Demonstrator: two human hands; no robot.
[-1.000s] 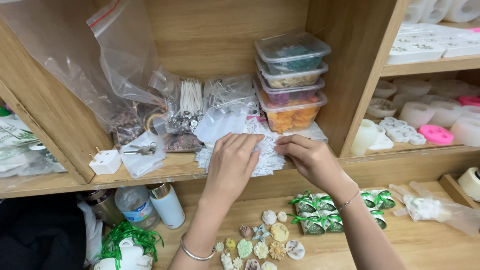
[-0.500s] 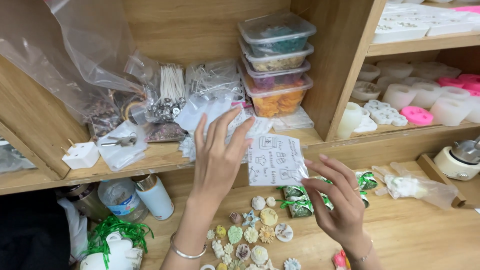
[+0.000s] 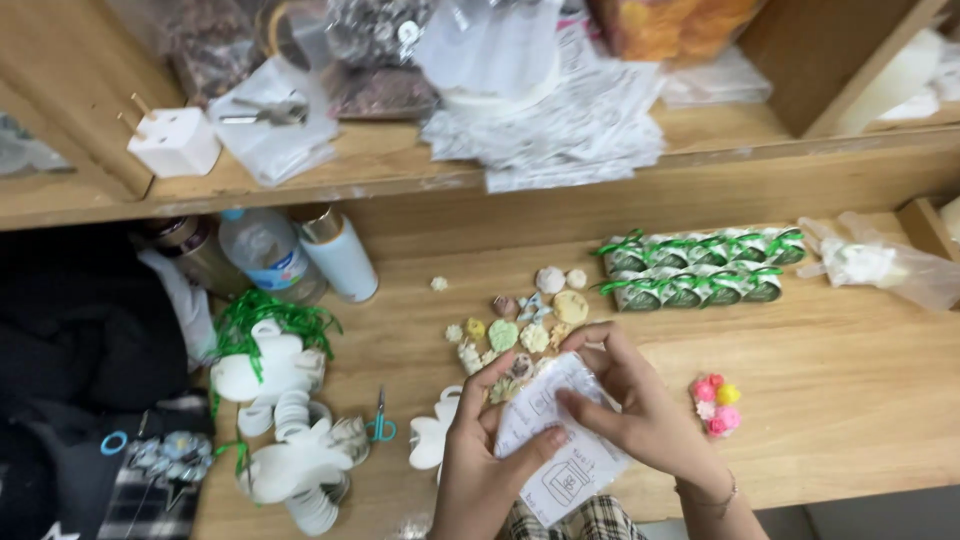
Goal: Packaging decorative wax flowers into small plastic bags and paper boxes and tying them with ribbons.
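Shelving [image 3: 400,175] of pale wood is being viewed from above at 12 o'clock, loaded with a heap of printed paper sheets [image 3: 560,130], clear bags and a white plug adapter [image 3: 178,141]. Below it, the wooden tabletop [image 3: 850,370] is being occupied at 9 o'clock by white flower-shaped moulds with green ribbon [image 3: 270,370], and at 2 o'clock by a double row of small green-ribboned packets [image 3: 700,268]. At centre, small cast shapes [image 3: 520,320] are lying scattered; a pink and yellow floral piece [image 3: 718,405] is sitting at 3 o'clock of the hands.

A small printed slip in a clear sleeve [image 3: 555,445] is being held at 6 o'clock, just above the table edge. The left hand [image 3: 485,460] is being closed on its lower edge, thumb on top; the right hand [image 3: 640,410] is being pinched on its upper part. Both hands are together on the slip.

Risk, as judged: the slip is being handled directly over the cast shapes, so a wrist sweep could scatter them, and opposed pinching could crease or tear the paper.
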